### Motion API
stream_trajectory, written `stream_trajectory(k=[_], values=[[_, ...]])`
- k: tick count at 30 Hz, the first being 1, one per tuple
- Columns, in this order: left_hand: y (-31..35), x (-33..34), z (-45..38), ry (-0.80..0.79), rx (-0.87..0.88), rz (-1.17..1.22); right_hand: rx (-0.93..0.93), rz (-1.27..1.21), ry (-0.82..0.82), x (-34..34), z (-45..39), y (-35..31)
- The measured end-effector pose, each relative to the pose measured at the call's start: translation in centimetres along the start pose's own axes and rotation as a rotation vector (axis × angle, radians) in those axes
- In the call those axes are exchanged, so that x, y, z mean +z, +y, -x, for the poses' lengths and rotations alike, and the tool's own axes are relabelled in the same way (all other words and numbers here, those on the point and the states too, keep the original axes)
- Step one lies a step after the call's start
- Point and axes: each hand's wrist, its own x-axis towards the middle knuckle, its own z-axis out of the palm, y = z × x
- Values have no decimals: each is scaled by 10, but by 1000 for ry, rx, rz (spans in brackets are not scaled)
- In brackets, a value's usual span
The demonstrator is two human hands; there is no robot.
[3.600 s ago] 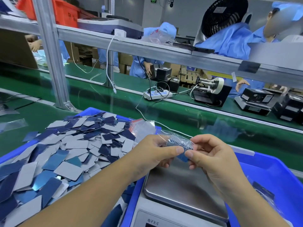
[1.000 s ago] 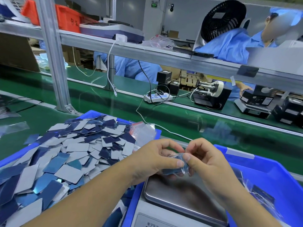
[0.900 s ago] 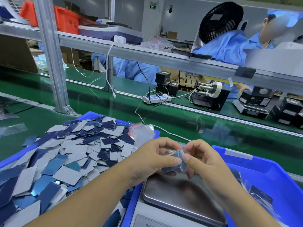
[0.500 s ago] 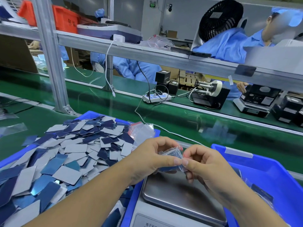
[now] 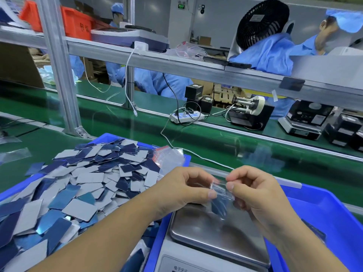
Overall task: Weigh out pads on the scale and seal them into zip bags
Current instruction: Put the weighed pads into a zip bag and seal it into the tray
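Both grips were pinched on the same little zip bag (image 5: 221, 195), held up just above the scale (image 5: 216, 232) pan. The left hand (image 5: 182, 190) had its thumb and forefinger clamped on the bag's left top corner, and the right hand (image 5: 253, 191) was pinching the top edge on the other side, the rest of its fingers curled under. Through the clear plastic you could see a few dark blue pads already sitting low in the bag.

So I'd say this was the sealing step: weighing done for this batch, zip strip being pressed closed. Couldn't tell how much of the strip was actually shut, too small and glary. Next move probably needed a firm slide of the fingertips along the whole strip, then dropping the bag in the blue bin (image 5: 334, 216) on the right.

The big pile of loose pads (image 5: 82, 185) sat in the left bin, with spare bags (image 5: 170, 160) on its far corner.
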Motion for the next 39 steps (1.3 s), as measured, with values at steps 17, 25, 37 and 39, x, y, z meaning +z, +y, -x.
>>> stream_trajectory(k=[17, 25, 37, 39], values=[[2, 1, -3, 108, 30, 187, -118, 187, -82, -3, 3, 4], [3, -3, -4, 88, 4, 231, -236, 129, 17, -3, -2, 9], [1, -1, -5, 74, 16, 238, -214, 106, -26, 4, -2, 14], [1, -1, -5, 74, 18, 240, -238, 110, -27, 5, -1, 15]])
